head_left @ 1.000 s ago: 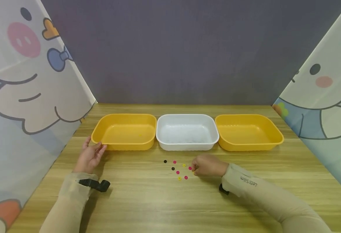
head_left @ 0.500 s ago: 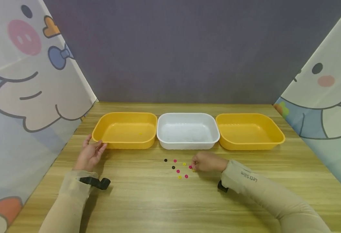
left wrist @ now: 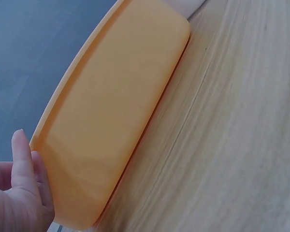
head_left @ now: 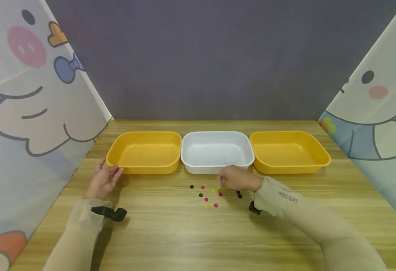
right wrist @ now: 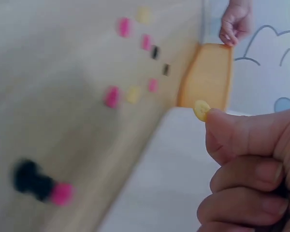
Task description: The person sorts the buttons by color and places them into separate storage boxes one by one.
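My right hand (head_left: 236,177) is in the air just in front of the white basin (head_left: 217,169), pinching a small yellow button (right wrist: 201,110) between thumb and forefinger. In the right wrist view its other fingers are curled in. My left hand (head_left: 103,181) holds the near left corner of the left yellow basin (head_left: 143,170), thumb at the front rim. A small yellow button (head_left: 163,156) lies inside that basin. Loose on the table are pink buttons (head_left: 216,205), yellow buttons (head_left: 208,206) and black buttons (head_left: 201,195), scattered in front of the white basin.
A second yellow basin (head_left: 290,170) stands right of the white one, all three side by side in a row. Behind them rises a dark grey panel (head_left: 198,60). Printed cartoon sheets (head_left: 384,124) bound the wooden table (head_left: 170,237) at both sides.
My right hand has lifted a yellow button off the table and moved slightly up toward the white basin, uncovering two black buttons. The left hand has stayed at its basin corner.
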`<state>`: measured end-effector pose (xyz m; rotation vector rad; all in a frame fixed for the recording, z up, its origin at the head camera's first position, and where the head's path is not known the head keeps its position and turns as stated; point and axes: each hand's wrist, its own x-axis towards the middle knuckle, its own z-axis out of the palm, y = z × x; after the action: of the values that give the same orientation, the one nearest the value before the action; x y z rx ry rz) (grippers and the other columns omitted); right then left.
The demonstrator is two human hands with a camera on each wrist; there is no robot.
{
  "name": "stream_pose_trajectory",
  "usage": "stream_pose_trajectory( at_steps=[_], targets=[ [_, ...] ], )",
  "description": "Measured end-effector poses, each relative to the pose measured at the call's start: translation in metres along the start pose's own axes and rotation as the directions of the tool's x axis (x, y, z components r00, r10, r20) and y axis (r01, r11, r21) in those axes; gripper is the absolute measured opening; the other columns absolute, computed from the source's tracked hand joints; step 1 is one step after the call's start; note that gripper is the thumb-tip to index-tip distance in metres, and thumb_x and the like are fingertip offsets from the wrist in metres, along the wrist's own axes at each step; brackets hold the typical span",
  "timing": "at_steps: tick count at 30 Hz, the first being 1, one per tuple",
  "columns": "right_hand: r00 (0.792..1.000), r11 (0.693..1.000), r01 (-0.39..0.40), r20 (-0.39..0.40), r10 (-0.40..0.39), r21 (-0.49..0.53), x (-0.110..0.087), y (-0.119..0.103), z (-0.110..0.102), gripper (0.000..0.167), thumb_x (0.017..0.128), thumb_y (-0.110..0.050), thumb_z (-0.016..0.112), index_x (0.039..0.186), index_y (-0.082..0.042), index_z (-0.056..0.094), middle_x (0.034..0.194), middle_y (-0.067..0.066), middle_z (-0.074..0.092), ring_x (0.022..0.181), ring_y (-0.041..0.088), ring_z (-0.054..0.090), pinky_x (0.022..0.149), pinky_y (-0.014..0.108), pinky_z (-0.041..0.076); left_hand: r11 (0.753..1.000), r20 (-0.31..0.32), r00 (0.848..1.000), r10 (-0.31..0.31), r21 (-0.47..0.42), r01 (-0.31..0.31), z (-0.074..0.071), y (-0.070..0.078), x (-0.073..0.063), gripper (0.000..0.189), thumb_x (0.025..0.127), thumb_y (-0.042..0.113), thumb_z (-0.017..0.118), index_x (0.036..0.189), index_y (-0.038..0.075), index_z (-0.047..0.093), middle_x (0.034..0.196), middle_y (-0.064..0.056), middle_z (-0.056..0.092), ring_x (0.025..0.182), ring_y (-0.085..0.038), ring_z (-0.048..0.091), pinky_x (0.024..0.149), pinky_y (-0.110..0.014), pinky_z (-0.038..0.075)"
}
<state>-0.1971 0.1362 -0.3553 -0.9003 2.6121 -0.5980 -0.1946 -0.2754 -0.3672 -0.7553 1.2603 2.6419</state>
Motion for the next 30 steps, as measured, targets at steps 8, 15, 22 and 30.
stream_pose_trajectory(
  at_steps=[8,15,22,30],
  targets=[
    [0.998,0.996,-0.062,0.007,0.063,-0.064,0.015,-0.014,-0.025,0.019,0.087,0.000,0.059,0.075,-0.011,0.068,0.077,-0.005,0.062,0.069,0.013,0.048,0.066,0.025,0.046,1.000,-0.009,1.000,0.007,0.000,-0.007,-0.002,-0.001,-0.001,0.076,0.099,-0.007,0.038,0.148,0.041,0.006,0.115,-0.001,0.035,0.070,-0.012,0.060,0.072,-0.017,0.056],
    [0.997,0.993,-0.080,0.015,0.082,-0.082,0.039,-0.018,-0.033,0.015,0.092,-0.007,0.061,0.081,-0.009,0.071,0.086,-0.002,0.066,0.072,0.013,0.049,0.068,0.027,0.046,0.999,0.016,0.999,0.036,0.004,-0.036,-0.001,-0.002,-0.004,0.080,0.098,-0.007,0.036,0.151,0.040,-0.002,0.116,-0.001,0.035,0.072,-0.012,0.060,0.073,-0.017,0.056],
    [0.995,0.992,-0.094,0.021,0.096,-0.084,0.066,-0.020,-0.039,0.013,0.093,-0.010,0.061,0.084,-0.007,0.071,0.087,0.001,0.066,0.075,0.014,0.049,0.075,0.029,0.047,0.999,0.006,0.999,0.045,0.030,-0.045,-0.001,-0.004,-0.003,0.081,0.099,-0.006,0.037,0.152,0.040,-0.004,0.116,-0.002,0.036,0.069,-0.012,0.060,0.070,-0.017,0.057],
    [0.994,0.990,-0.111,-0.024,0.109,-0.090,0.096,-0.038,-0.040,0.013,0.094,-0.014,0.061,0.088,-0.010,0.071,0.091,0.000,0.066,0.078,0.014,0.051,0.072,0.028,0.048,0.998,0.005,0.999,0.051,0.044,-0.051,-0.001,-0.005,-0.003,0.081,0.099,-0.007,0.038,0.152,0.040,-0.001,0.115,-0.002,0.035,0.069,-0.012,0.060,0.071,-0.017,0.057]
  ],
)
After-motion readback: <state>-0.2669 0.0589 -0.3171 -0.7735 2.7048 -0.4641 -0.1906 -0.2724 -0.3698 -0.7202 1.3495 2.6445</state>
